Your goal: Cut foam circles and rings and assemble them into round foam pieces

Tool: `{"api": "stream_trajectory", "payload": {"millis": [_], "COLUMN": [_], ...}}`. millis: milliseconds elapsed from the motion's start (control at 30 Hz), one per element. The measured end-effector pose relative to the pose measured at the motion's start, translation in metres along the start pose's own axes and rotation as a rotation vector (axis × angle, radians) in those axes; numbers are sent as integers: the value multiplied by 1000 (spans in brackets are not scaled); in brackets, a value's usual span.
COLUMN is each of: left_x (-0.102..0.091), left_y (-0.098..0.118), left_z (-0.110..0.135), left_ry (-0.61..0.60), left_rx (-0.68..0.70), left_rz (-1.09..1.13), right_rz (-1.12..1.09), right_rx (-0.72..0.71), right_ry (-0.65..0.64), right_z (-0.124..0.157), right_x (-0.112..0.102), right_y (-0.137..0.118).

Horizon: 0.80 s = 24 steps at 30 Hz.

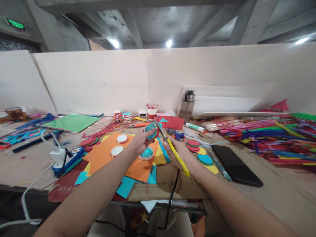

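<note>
The left hand (140, 140)'s fingers pinch a blue-faced round disc (151, 131) above orange paper sheets (100, 156) on the tabletop (197, 192); the right hand (183, 152)'s fingers grip yellow-handled scissors (175, 153), blades beside the disc's rim.

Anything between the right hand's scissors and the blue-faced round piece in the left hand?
Nothing visible. The yellow-handled scissors in the right hand have their blades right by the edge of the blue-faced round piece; contact isn't clear from this view. The left hand holds the piece, its thumb lying across the blue face.
</note>
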<state>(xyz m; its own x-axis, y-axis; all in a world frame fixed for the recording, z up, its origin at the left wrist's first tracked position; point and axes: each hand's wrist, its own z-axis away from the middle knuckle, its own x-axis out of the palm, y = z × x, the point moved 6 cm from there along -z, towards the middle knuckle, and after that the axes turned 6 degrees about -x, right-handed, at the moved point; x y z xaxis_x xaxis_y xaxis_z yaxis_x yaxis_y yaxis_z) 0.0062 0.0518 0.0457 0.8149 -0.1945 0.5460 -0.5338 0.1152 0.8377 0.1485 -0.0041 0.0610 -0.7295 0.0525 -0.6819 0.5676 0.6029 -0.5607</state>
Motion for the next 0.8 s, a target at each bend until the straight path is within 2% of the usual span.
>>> {"api": "stream_trajectory", "payload": {"millis": [600, 800], "left_x": [-3, -1], "left_y": [7, 0], "left_z": [1, -1], "left_ry": [-30, -27], "left_rx": [-38, -26], "left_rz": [-102, 35], "right_rz": [-58, -117], "right_rx": [34, 31], "right_ry": [-24, -5], "right_z": [0, -1], "right_x": [-1, 3], "right_y": [-5, 5]}}
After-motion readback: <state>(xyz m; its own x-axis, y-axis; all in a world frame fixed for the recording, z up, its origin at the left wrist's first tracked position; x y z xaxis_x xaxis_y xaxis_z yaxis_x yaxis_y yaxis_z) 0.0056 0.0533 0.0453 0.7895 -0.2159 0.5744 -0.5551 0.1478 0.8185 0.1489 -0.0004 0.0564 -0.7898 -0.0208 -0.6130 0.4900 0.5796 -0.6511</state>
